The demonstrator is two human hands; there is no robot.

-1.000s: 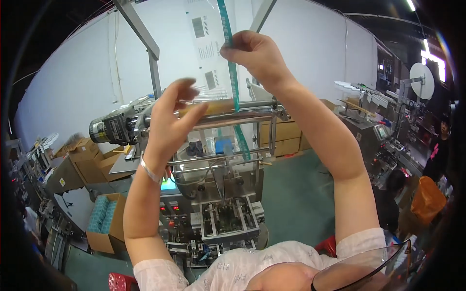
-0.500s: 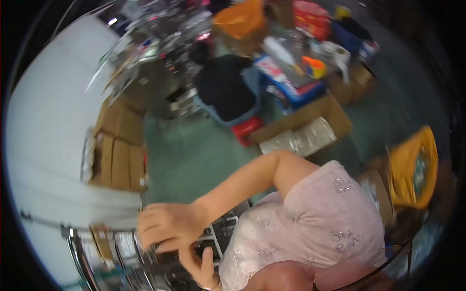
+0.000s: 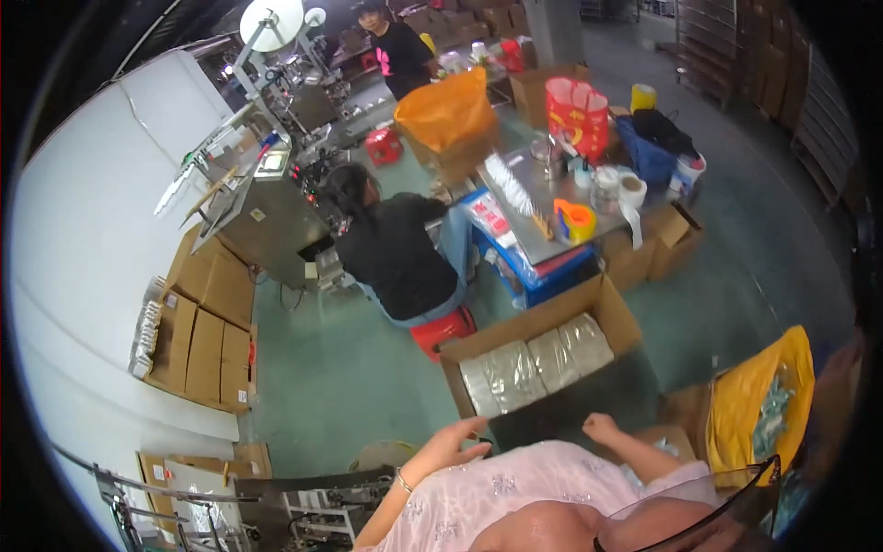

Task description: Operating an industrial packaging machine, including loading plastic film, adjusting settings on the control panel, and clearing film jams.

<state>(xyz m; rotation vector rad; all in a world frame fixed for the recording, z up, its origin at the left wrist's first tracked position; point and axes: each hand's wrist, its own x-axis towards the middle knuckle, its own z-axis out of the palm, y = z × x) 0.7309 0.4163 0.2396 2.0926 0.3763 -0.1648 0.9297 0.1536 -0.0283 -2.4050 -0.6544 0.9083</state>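
Note:
My left hand [image 3: 451,446], with a bracelet at its wrist, is held in front of my pale pink top. Its fingers are apart and it holds nothing. Farther right, my right hand [image 3: 602,429] is curled into a loose fist, with nothing showing in it. Just beyond both hands stands an open cardboard box [image 3: 620,313] containing several clear-wrapped whitish packs [image 3: 543,363]. Neither hand visibly grips the box; whether the left fingertips touch its near edge I cannot tell.
A seated person [image 3: 395,253] on a red stool [image 3: 443,331] works at machinery beyond the box. Another person [image 3: 400,51] stands farther back. A cluttered metal table [image 3: 524,216] is at centre right, a yellow bag [image 3: 736,405] at right, stacked cartons [image 3: 207,350] along the left wall.
My right arm, stretched across to the left beside my left hand, has swung back to the right. The hands are now apart. The view has turned, bringing the packed box nearer my hands.

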